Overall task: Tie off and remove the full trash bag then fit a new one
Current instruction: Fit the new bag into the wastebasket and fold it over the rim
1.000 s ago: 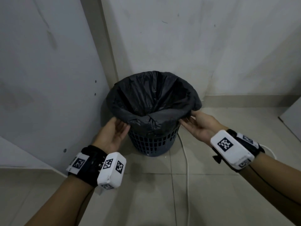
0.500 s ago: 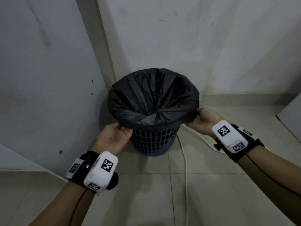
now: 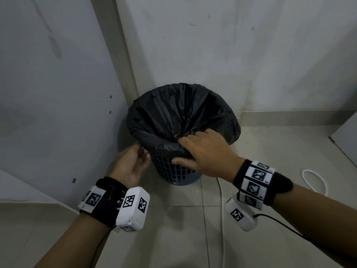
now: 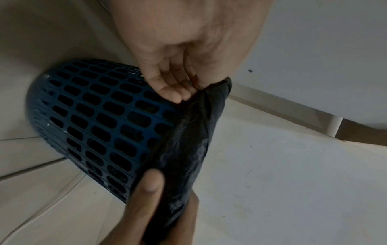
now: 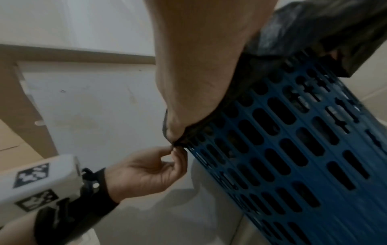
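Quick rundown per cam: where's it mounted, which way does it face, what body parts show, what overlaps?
Head: on the head, looking down at the black plastic trash bag in the blue slotted plastic bin; both forearms, left hand, right hand.
Left wrist: along the palm at the bag edge; right thumb shows.
Right wrist: along the palm at the bin; left wrist shows.
Shared: bin and bag.

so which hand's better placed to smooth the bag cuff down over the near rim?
Probably right: the right hand already clasps the bag over the near rim; the left hand only pinches its hem.
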